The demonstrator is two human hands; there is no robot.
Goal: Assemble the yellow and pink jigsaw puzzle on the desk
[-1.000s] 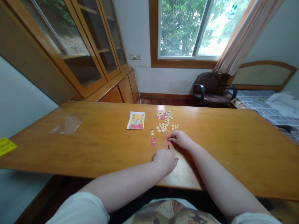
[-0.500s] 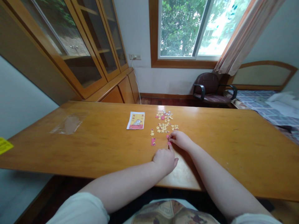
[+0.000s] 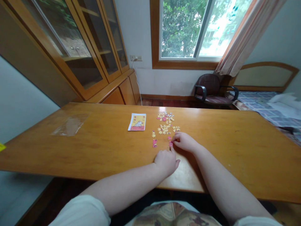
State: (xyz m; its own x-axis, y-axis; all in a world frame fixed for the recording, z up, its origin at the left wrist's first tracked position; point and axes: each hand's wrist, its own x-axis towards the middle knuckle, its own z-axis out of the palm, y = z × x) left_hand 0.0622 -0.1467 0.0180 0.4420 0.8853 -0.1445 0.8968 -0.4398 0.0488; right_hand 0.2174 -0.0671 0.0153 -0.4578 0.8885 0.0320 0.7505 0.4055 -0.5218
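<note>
Pink jigsaw piece (image 3: pixel 170 143): left hand's (image 3: pixel 166 161) forefinger touching, thumb apart.
Right hand (image 3: pixel 184 142): beside it, pinch unclear; now off the separate piece (image 3: pixel 169 137) beyond.

the card (image 3: pixel 137 121) lies left of the puzzle pieces (image 3: pixel 164 129).

From where I am standing, I am counting one left hand (image 3: pixel 166 161) and one right hand (image 3: pixel 185 142), one table (image 3: pixel 110 150), one picture card (image 3: pixel 137 122), one clear bag (image 3: pixel 70 125), one armchair (image 3: pixel 209 88) and one window (image 3: pixel 183 28); the puzzle pieces (image 3: pixel 164 119) (they are looking too small for me) are escaping my exact count.
</note>
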